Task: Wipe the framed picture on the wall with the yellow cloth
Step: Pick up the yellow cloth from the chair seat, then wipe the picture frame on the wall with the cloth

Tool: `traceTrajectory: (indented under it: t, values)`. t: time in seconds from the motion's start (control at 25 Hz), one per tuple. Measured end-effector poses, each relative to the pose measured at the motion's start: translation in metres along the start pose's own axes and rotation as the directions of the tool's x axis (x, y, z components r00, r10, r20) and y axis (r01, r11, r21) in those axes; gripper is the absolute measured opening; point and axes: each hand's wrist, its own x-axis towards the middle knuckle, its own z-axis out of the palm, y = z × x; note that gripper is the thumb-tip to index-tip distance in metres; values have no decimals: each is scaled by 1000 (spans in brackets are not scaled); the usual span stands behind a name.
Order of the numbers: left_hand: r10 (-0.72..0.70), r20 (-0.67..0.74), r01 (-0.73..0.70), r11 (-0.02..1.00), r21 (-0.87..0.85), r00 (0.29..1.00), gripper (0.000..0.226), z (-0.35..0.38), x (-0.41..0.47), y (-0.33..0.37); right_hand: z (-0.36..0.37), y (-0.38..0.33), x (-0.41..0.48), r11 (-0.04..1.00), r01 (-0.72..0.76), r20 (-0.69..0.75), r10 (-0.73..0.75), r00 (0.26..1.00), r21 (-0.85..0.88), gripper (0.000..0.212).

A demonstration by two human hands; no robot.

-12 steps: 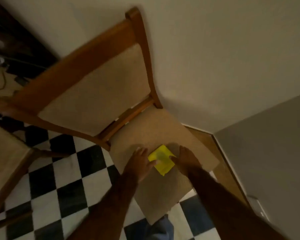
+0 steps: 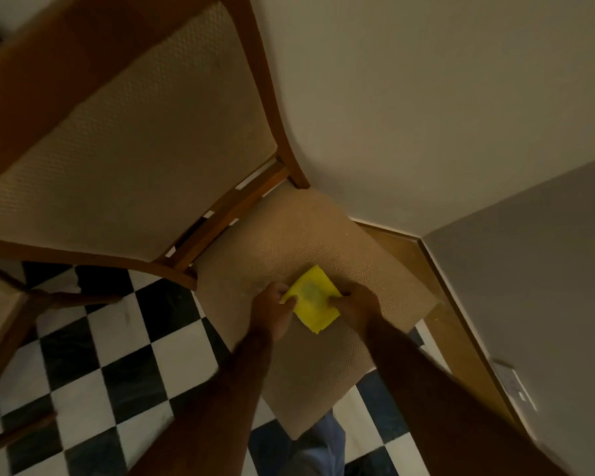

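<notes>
Wooden chair w/ beige woven upholstery (image 2: pixel 289 242) fills more of the view than 0.5 s ago, backrest looming closer. Black-and-white checkered tile floor (image 2: pixel 93 355) lies below left. Left hand (image 2: pixel 272 312) and right hand (image 2: pixel 358 309), flat on the seat before, now each pinch an edge of the folded yellow cloth (image 2: pixel 313 298), prob. lifted slightly off the seat cushion.

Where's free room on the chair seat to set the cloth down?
Bare seat runs between the backrest rail and the cloth, and again from the forearms to the front corner near the floor tiles. Crowded mid-seat: left hand and right hand both pinch the cloth.
</notes>
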Motion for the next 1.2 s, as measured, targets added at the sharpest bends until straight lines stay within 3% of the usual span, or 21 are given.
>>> traceTrajectory:
  t: [0.2,0.4,0.52,0.68,0.84,0.96,1.2]
  values:
    - [67,-71,-85,955,-284,995,19,-29,-22,47,-44,-28,-40,995,69,-118,-60,991,76,20]
    - [199,-123,-233,869,-438,972,22,-61,-69,119,-102,-60,-127,969,200,-150,-179,972,145,34]
    - [287,-130,-313,804,-505,949,20,-78,-106,168,-149,-76,-189,950,281,-223,-247,943,134,12]
    - [412,-153,-423,716,-555,898,21,-101,-166,252,-221,-95,-288,918,354,-351,-276,895,181,23]
    - [545,-200,-552,623,-554,815,29,-127,-233,336,-289,-103,-382,886,445,-447,-349,824,129,16]
    - [657,-270,-677,505,-535,704,28,-148,-289,400,-334,-108,-458,851,520,-538,-404,739,75,14]
    - [787,-350,-784,253,-567,508,33,-184,-409,511,-403,-113,-608,806,591,-695,-443,566,-33,31]
